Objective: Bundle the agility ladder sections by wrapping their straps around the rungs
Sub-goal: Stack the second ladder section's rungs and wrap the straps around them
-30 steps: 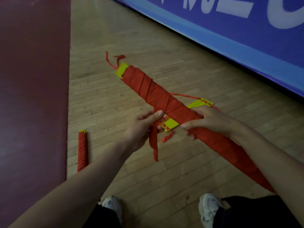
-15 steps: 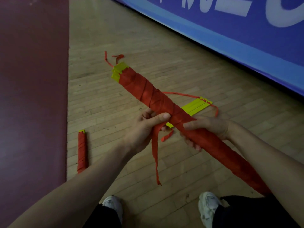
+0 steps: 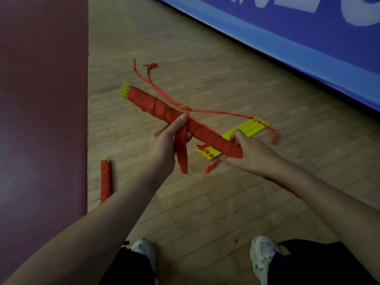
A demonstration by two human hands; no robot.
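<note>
A long bundle (image 3: 156, 105) of yellow rungs wrapped in red strap is held slanted above the wooden floor, its yellow tips at the upper left. My left hand (image 3: 166, 145) grips its middle, with the thumb pressing the loose strap end (image 3: 183, 155) that hangs down. My right hand (image 3: 248, 155) grips the bundle's lower right part, and my forearm hides its far end. On the floor beneath lies a stack of unwrapped yellow rungs (image 3: 246, 130) with thin red straps (image 3: 218, 112) trailing away.
A finished red bundle (image 3: 106, 178) lies on the floor at the left, beside the dark red floor area (image 3: 41, 120). A blue banner wall (image 3: 287, 38) runs along the upper right. My two white shoes (image 3: 263, 258) stand at the bottom.
The bundle has dropped lower and swung flatter, its yellow end now further left. The hanging strap end looks shorter. Both hands keep their grip.
</note>
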